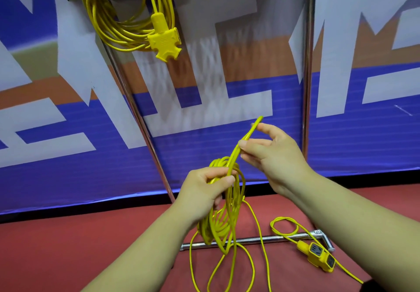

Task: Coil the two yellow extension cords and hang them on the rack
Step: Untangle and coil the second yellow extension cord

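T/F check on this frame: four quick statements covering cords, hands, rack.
1. One coiled cord hangs on the rack. True.
2. The left hand holds nothing. False: it grips the half-made coil of the second cord.
3. The right hand pinches a cord strand. True.
4. The second cord's socket block hangs in the air. False: it lies on the red floor, by the rack's base bar.

Two coils, one rack
First coil [120, 38] hangs upper left on the rack [140, 119]; second coil [216, 226] lower centre, before its pole; socket block [318, 255] lower right on the floor [91, 257].
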Tool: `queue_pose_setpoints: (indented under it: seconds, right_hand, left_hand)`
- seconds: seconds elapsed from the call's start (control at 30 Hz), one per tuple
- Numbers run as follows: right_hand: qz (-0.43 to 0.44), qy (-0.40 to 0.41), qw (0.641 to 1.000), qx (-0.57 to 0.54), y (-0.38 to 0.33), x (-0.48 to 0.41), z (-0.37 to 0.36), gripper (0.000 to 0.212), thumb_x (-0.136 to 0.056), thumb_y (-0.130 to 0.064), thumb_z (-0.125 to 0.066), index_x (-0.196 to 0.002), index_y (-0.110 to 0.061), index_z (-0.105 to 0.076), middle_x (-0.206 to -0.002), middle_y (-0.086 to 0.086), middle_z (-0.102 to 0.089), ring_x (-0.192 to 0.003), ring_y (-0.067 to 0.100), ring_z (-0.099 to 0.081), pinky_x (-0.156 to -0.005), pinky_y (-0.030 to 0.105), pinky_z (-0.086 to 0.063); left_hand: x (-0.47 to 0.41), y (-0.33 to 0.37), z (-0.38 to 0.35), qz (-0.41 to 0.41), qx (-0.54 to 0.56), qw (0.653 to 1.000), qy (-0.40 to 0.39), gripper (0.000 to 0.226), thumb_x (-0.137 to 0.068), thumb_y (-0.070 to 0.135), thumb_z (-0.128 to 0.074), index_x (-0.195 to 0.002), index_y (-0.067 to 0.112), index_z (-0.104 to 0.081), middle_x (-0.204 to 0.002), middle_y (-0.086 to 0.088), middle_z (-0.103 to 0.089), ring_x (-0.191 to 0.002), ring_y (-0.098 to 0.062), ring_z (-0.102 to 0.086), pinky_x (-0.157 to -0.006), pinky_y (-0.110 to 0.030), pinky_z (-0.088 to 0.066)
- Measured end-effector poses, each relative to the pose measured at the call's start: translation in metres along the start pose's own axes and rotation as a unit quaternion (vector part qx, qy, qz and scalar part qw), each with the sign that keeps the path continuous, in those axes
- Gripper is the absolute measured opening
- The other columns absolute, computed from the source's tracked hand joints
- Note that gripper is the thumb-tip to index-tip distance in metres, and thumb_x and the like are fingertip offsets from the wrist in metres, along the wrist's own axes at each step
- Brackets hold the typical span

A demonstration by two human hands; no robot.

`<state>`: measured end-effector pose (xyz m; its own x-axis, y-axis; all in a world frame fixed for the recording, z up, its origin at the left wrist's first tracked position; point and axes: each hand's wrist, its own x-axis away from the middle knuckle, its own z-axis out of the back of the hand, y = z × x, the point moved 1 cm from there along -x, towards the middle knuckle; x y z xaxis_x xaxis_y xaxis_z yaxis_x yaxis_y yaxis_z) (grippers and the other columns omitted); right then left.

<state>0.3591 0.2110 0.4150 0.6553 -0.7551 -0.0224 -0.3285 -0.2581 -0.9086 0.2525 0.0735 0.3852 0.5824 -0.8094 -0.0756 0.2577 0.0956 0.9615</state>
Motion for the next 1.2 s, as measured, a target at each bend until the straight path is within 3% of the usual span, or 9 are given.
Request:
queue_pose_setpoints:
  seconds: [0.17, 0.27, 0.4, 0.67, 0.77, 0.9, 1.03, 1.1, 1.2]
  right_hand:
    - [-0.042, -0.115, 0.989, 0.082, 0.01, 0.008, 0.013, 0.039, -0.084, -0.003, -0.075, -0.118, -0.009, -0.058, -0.091, 0.013, -0.076, -0.088, 0.03, -0.073, -0.092, 0.045, -0.057]
    - [-0.036, -0.148, 0.968, 0.198, 0.026, 0.011, 0.021, 0.027, -0.08, 0.0, -0.078, -0.1, -0.008, -0.062, -0.073, 0.001, -0.072, -0.074, 0.022, -0.064, -0.08, 0.044, -0.052]
    - [0.028, -0.174, 0.929, 0.324, 0.037, 0.014, 0.02, 0.031, -0.072, -0.012, -0.087, -0.094, -0.019, -0.066, -0.088, 0.002, -0.073, -0.076, 0.022, -0.069, -0.08, 0.044, -0.059]
    - [0.051, -0.212, 0.896, 0.386, 0.061, 0.017, 0.009, 0.032, -0.076, -0.011, -0.082, -0.094, -0.025, -0.06, -0.085, 0.001, -0.069, -0.07, 0.007, -0.059, -0.075, 0.034, -0.055]
    - [0.07, -0.181, 0.914, 0.355, 0.064, 0.018, 0.002, 0.028, -0.078, -0.005, -0.08, -0.088, -0.021, -0.058, -0.076, -0.002, -0.063, -0.062, 0.009, -0.054, -0.066, 0.032, -0.051]
    - [0.121, -0.069, 0.942, 0.307, 0.057, 0.016, -0.007, 0.027, -0.078, -0.007, -0.081, -0.081, -0.025, -0.061, -0.075, 0.002, -0.066, -0.053, 0.013, -0.053, -0.057, 0.029, -0.046]
    - [0.175, 0.056, 0.949, 0.257, 0.041, 0.008, -0.007, 0.019, -0.079, -0.012, -0.081, -0.077, -0.026, -0.067, -0.07, 0.0, -0.071, -0.064, 0.025, -0.071, -0.065, 0.041, -0.06]
    - [0.163, 0.091, 0.948, 0.256, 0.036, 0.003, -0.001, 0.012, -0.082, -0.015, -0.078, -0.077, -0.024, -0.071, -0.065, -0.002, -0.071, -0.064, 0.022, -0.072, -0.066, 0.042, -0.061]
    - [0.123, 0.113, 0.929, 0.329, 0.041, -0.01, 0.013, 0.009, -0.086, -0.021, -0.074, -0.077, -0.022, -0.073, -0.062, -0.004, -0.07, -0.056, 0.005, -0.068, -0.064, 0.032, -0.056]
  left_hand:
    - [-0.004, 0.007, 0.008, 0.014, 0.102, 0.993, 0.05, 0.015, -0.095, 0.014, -0.064, -0.096, 0.019, -0.078, -0.065, -0.003, -0.048, -0.043, -0.013, -0.038, -0.044, -0.026, -0.04]
    - [-0.002, 0.013, 0.017, 0.01, 0.152, 0.986, 0.065, 0.015, -0.095, 0.015, -0.063, -0.096, 0.018, -0.078, -0.066, -0.001, -0.049, -0.043, -0.011, -0.038, -0.041, -0.025, -0.04]
    - [0.002, 0.021, 0.024, -0.003, 0.191, 0.979, 0.075, 0.016, -0.095, 0.017, -0.061, -0.097, 0.019, -0.077, -0.067, 0.0, -0.048, -0.043, -0.01, -0.037, -0.04, -0.024, -0.04]
    - [0.013, 0.034, 0.035, -0.011, 0.254, 0.964, 0.082, 0.015, -0.097, 0.018, -0.058, -0.101, 0.017, -0.073, -0.068, 0.0, -0.047, -0.042, -0.008, -0.036, -0.04, -0.022, -0.039]
    - [0.016, 0.034, 0.045, -0.006, 0.281, 0.954, 0.103, 0.014, -0.097, 0.019, -0.057, -0.104, 0.018, -0.07, -0.068, 0.001, -0.047, -0.043, -0.007, -0.036, -0.04, -0.021, -0.039]
    - [0.016, 0.025, 0.064, 0.012, 0.314, 0.94, 0.132, 0.018, -0.098, 0.02, -0.056, -0.112, 0.021, -0.069, -0.068, 0.002, -0.047, -0.043, -0.005, -0.036, -0.04, -0.02, -0.038]
    - [0.014, 0.008, 0.078, 0.026, 0.315, 0.935, 0.158, 0.026, -0.098, 0.012, -0.056, -0.121, 0.019, -0.066, -0.07, -0.001, -0.047, -0.044, -0.007, -0.038, -0.041, -0.022, -0.039]
    - [0.014, 0.001, 0.081, 0.03, 0.306, 0.937, 0.167, 0.03, -0.098, 0.009, -0.055, -0.126, 0.018, -0.063, -0.069, -0.002, -0.047, -0.044, -0.008, -0.039, -0.041, -0.022, -0.04]
    - [0.014, -0.005, 0.083, 0.029, 0.29, 0.94, 0.176, 0.033, -0.099, 0.007, -0.054, -0.129, 0.017, -0.062, -0.07, -0.003, -0.047, -0.045, -0.009, -0.041, -0.041, -0.023, -0.041]
